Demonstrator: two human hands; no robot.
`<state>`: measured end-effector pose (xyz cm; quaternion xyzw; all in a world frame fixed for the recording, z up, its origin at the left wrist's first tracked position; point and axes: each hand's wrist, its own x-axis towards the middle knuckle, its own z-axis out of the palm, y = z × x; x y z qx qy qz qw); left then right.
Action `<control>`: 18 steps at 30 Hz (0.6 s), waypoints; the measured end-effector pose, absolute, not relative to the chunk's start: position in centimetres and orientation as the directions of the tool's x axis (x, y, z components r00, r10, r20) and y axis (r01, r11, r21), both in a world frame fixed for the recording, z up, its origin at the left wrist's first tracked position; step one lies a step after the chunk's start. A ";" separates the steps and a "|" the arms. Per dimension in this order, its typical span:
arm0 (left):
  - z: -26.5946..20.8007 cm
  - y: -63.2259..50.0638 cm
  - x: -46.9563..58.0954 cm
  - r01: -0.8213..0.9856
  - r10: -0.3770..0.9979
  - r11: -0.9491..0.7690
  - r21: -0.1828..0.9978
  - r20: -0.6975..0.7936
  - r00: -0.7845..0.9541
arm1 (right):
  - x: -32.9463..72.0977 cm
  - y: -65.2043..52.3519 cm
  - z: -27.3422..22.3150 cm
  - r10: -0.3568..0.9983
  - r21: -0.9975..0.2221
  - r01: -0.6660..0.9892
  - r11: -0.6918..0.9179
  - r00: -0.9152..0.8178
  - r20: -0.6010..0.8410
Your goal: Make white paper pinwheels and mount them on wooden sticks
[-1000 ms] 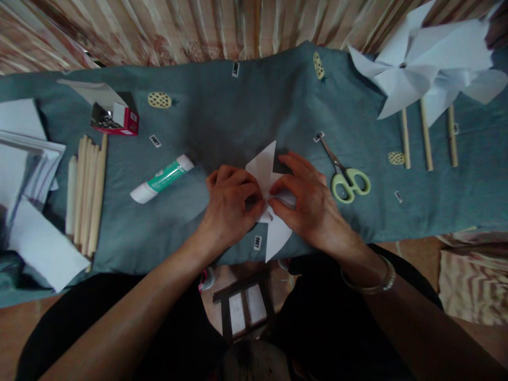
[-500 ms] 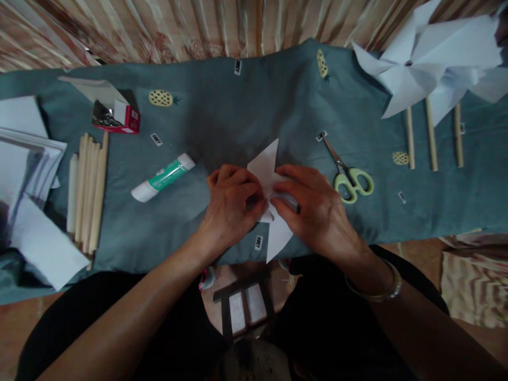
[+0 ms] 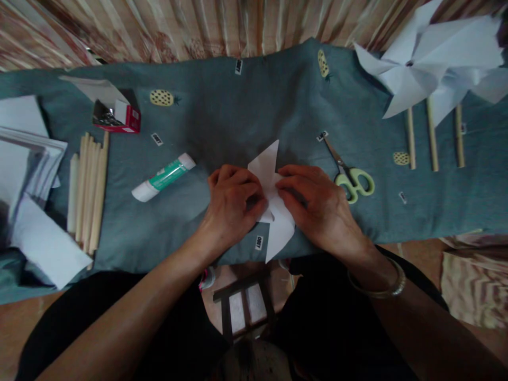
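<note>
Low in the middle of the cloth, a white paper pinwheel [image 3: 280, 225] lies between my hands, its pointed blades reaching up and down. My left hand [image 3: 236, 198] is closed on its left side, fingers bent and pressed to the paper near the centre; the fingertips are partly hidden. From the right, my right hand [image 3: 317, 203] has its fingers and thumb closed on the right blade, which they partly cover. To the right of that hand lie scissors [image 3: 353, 182] with green handles. A glue stick [image 3: 164, 177] with a green label lies left of my left hand.
At the left are wooden sticks [image 3: 89, 190], white paper sheets [image 3: 50, 241] and an opened red box [image 3: 129, 119] with small metallic pieces. Several finished pinwheels [image 3: 413, 63] on sticks lie at the upper right. The table's front edge runs just below the hands.
My right fingers and thumb have shifted slightly right, away from the pinwheel's centre, uncovering more of its lower blade. My left hand stays in place.
</note>
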<state>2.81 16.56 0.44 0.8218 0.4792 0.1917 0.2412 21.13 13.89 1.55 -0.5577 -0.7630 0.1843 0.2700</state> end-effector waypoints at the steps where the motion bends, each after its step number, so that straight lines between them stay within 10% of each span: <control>1: 0.4 16.6 2.8 0.692 0.880 -0.427 0.582 0.091 0.466 | 21.1 13.9 1.5 0.950 -0.581 0.752 0.311 -0.231 0.210; 18: 0.5 16.6 3.0 0.703 0.887 -0.415 0.578 0.082 0.455 | 20.5 13.7 1.1 0.950 -0.535 0.789 0.303 -0.201 0.240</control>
